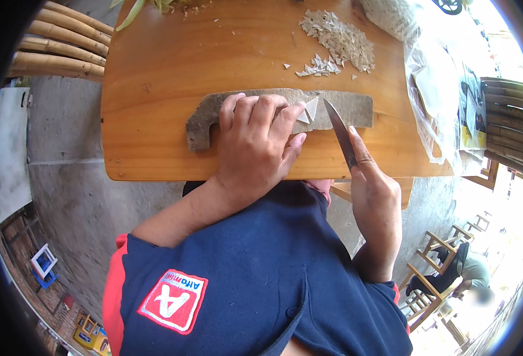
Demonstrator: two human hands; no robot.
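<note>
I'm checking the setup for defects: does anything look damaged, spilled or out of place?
The flat grey-brown board on the orange-brown wooden table looks odd: its near edge is notched at the left end, unlike a plain rectangle. Small white triangular pieces lie stray beside the pale heap of similar pieces.

L hand (249, 136) palm-dn, R hand (375, 191) w/ idx (361, 148) extended

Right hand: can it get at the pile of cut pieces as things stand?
Probably yes: only the flat board seems to lie between the right hand and the pile. Grasping looks awkward, though, as that hand holds the knife.
</note>
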